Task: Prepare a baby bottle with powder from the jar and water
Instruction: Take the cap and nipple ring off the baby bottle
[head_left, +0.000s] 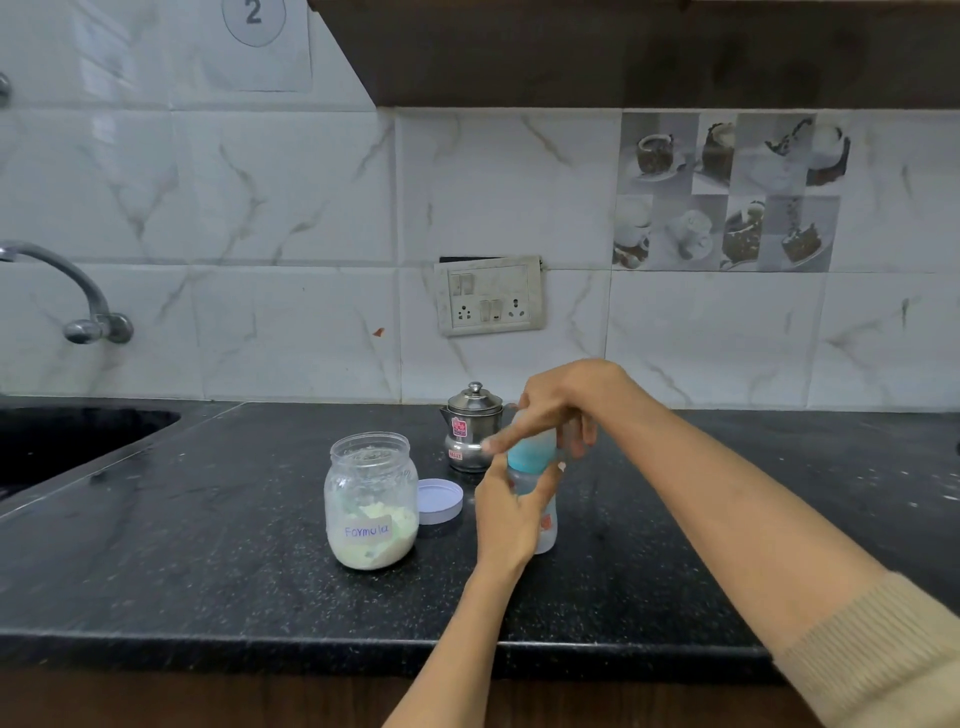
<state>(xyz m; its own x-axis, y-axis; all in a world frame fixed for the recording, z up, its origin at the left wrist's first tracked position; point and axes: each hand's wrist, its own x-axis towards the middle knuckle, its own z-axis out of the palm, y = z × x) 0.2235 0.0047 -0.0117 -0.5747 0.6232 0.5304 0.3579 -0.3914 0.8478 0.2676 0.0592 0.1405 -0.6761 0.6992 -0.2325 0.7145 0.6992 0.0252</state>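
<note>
The baby bottle (535, 499) stands upright mid-surface, right of the open jar (371, 501). Left hand (506, 512) grips its body; right hand (563, 410), directly above, grips the cap along the vertical axis.

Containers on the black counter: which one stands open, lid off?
The clear glass jar labelled Formula; its white lid lies beside it. The small steel pot keeps its knobbed lid, and the baby bottle has its teal top.

Two bare forearms in frame, and there at the lower right, the right arm wears a beige ribbed knit sleeve (883, 660), cuff pushed back from the wrist. The left arm, bottom centre, shows no sleeve. No rings visible on either hand.
</note>
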